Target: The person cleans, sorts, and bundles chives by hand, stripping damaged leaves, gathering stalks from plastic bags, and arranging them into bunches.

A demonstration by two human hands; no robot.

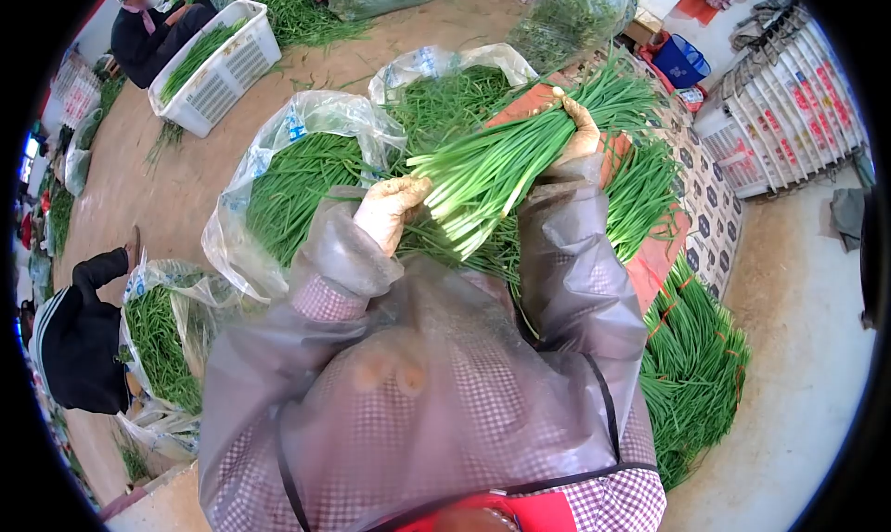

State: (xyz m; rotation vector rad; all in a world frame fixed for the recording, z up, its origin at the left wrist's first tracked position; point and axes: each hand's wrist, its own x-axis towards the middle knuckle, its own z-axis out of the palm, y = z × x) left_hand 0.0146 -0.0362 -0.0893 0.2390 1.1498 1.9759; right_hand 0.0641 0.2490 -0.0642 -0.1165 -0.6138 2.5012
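Note:
A large bunch of green chives [524, 156] lies slanted in front of my chest, its pale stem ends toward the left and its leaf tips toward the upper right. My right hand [581, 135], in a soiled pale glove, is wrapped round the bunch near its middle. At the pale ends, my left hand [390, 212], gloved too, is closed with its fingertips pinched against the outermost stems. Below the bunch, loose chives [464, 244] lie in front of my apron. More chives [642, 193] rest on a reddish board [661, 258] beside my right forearm.
Open plastic bags of chives [306, 179] stand left and ahead. A tied chive pile [691, 374] lies at my right. White crates [784, 105] are stacked near a blue basket [682, 61]. One person [79, 332] bends at left; another [148, 31] sits by a white crate [223, 77].

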